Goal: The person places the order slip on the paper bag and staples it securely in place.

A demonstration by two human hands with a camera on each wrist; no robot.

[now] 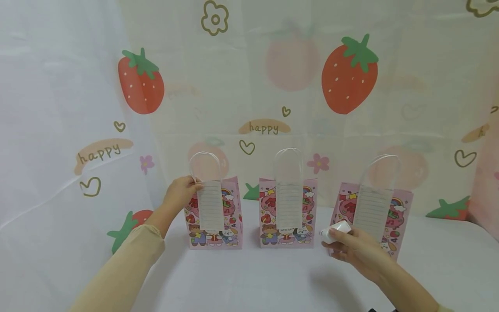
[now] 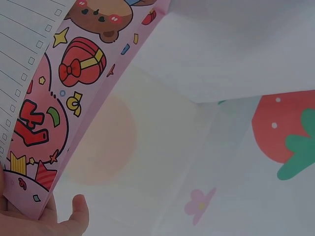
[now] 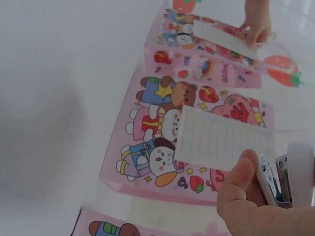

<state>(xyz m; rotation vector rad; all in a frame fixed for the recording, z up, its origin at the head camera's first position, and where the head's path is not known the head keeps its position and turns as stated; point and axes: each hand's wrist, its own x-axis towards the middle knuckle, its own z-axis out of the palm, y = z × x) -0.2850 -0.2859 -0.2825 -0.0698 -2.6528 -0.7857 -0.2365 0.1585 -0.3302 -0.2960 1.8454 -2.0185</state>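
Three pink gift bags with cartoon animals and clear handles stand in a row in the head view: the left bag (image 1: 232, 216), the middle bag (image 1: 268, 225) and the right bag (image 1: 403, 212). A lined paper sheet hangs on each front, such as the left sheet (image 1: 211, 208). My left hand (image 1: 180, 193) pinches the top left edge of the left bag, at its sheet's upper corner; the bag's corner (image 2: 37, 201) lies between the fingers. My right hand (image 1: 360, 249) grips a small white stapler (image 1: 339, 230), its jaws apart in the right wrist view, in front of the right bag.
The bags stand on a white-covered table (image 1: 249, 281). Behind them hangs a pale curtain (image 1: 234, 78) printed with strawberries, hearts and the word "happy". The middle sheet (image 1: 289, 208) and right sheet (image 1: 372, 208) face forward; my right hand partly covers the latter.
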